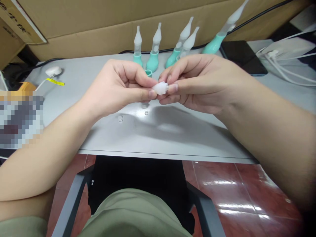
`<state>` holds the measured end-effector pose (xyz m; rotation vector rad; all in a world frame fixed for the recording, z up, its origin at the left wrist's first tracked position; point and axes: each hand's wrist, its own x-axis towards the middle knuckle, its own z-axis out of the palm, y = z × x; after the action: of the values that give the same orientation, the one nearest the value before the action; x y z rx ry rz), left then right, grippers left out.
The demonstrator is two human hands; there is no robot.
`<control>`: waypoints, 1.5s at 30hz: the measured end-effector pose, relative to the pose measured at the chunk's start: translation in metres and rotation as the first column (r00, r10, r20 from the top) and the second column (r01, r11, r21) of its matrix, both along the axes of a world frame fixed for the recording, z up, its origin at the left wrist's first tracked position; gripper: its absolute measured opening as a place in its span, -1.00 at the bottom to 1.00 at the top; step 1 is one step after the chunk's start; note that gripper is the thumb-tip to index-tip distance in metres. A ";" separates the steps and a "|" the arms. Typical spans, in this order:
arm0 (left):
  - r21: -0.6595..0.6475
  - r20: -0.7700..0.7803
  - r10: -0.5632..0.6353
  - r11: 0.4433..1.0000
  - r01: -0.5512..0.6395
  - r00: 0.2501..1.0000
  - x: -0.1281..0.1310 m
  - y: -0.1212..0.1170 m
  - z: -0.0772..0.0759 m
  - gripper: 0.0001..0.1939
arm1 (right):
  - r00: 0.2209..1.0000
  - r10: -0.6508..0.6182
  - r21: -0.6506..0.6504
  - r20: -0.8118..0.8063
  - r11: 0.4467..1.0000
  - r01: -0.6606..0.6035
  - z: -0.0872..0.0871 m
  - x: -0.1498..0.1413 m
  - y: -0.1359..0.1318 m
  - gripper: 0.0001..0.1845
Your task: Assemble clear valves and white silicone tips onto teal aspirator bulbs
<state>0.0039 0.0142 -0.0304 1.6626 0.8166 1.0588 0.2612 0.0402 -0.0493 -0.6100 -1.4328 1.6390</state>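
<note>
Both my hands meet above the table with a small white soft nozzle tip between them. My left hand pinches its narrow end between thumb and forefinger. At the wide end, the fingertips of my right hand close on it; a small clear piece seems to show there, partly hidden. Behind my fingers stands an open teal neck, mostly covered. Below my left thumb a clear part shows in part. Two small clear bits, a ring and another piece, lie on the tabletop.
Several teal bulb nasal aspirators with white tips stand along the table's back, before a cardboard wall. A black phone and white cables lie at right. A white plug with a yellow tag sits at left.
</note>
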 end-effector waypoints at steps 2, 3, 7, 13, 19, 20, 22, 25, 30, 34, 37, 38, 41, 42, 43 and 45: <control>-0.003 0.017 -0.003 1.000 0.003 1.000 0.000 -0.001 0.000 -0.66 | 1.000 -0.003 0.033 0.019 0.999 0.003 0.002 0.001 -0.001 -0.62; -0.005 0.021 0.000 1.000 0.000 1.000 0.000 -0.001 0.000 -0.67 | 1.000 -0.013 0.045 0.027 0.999 0.011 0.003 0.001 -0.002 -0.62; -0.018 -0.004 0.023 1.000 -0.023 1.000 -0.002 -0.001 0.000 -0.61 | 0.998 -0.035 0.071 0.052 0.997 0.031 0.007 0.000 -0.005 -0.62; -0.011 -0.052 0.023 1.000 -0.023 0.998 -0.003 0.000 0.002 -0.56 | 0.996 -0.072 0.091 0.055 0.994 0.067 0.006 0.000 -0.008 -0.58; 0.031 -0.041 0.034 0.999 -0.033 0.999 -0.001 -0.005 0.005 -0.63 | 0.998 -0.036 -0.009 0.050 0.999 0.036 0.008 -0.002 -0.011 -0.63; 0.041 -0.052 0.041 0.998 -0.039 0.998 0.000 -0.006 0.006 -0.65 | 0.999 -0.022 -0.029 0.040 0.999 0.023 0.009 -0.002 -0.012 -0.65; 0.047 -0.085 0.058 0.997 -0.054 0.995 -0.001 -0.009 0.009 -0.67 | 0.999 0.008 -0.051 0.039 0.999 -0.006 0.010 -0.002 -0.012 -0.65; 0.074 -0.108 0.066 0.996 -0.058 0.992 -0.001 -0.011 0.011 -0.69 | 0.997 0.030 -0.039 0.072 0.999 -0.027 0.009 -0.001 -0.009 -0.55; 0.109 -0.118 0.069 0.993 -0.056 0.991 -0.003 -0.009 0.010 -0.76 | 0.995 0.047 -0.056 0.088 0.998 -0.042 0.004 0.001 -0.002 -0.34; 0.091 -0.104 0.063 0.994 -0.054 0.993 -0.003 -0.007 0.009 -0.74 | 0.997 0.063 -0.068 0.055 0.996 -0.059 0.004 0.001 -0.002 -0.43; 0.074 -0.096 0.049 0.996 -0.042 0.994 -0.001 -0.007 0.010 -0.71 | 0.992 0.113 -0.065 0.047 0.992 -0.110 0.005 0.003 0.002 -0.47; 0.075 -0.096 0.054 0.996 -0.047 0.994 0.000 -0.007 0.010 -0.70 | 0.988 0.149 -0.063 0.050 0.987 -0.146 0.005 0.003 0.004 -0.48; 0.076 -0.096 0.059 0.996 -0.052 0.994 0.001 -0.009 0.011 -0.69 | 0.972 0.218 -0.062 0.083 0.975 -0.213 0.003 0.006 0.009 -0.54; 0.078 -0.091 0.052 0.996 -0.045 0.994 0.000 -0.010 0.012 -0.69 | 0.975 0.208 -0.059 0.082 0.977 -0.203 0.003 0.006 0.009 -0.57; 0.080 -0.088 0.047 0.996 -0.040 0.995 0.000 -0.010 0.012 -0.70 | 0.978 0.195 -0.057 0.077 0.980 -0.191 0.002 0.007 0.008 -0.61; 0.098 -0.097 0.046 0.995 -0.036 0.994 -0.001 -0.011 0.013 -0.72 | 0.981 0.182 -0.053 0.060 0.982 -0.179 0.004 0.008 0.005 -0.64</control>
<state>0.0030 0.0036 -0.0178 1.7979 0.8798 1.0650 0.2689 0.0453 -0.0451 -0.5780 -1.5377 1.8137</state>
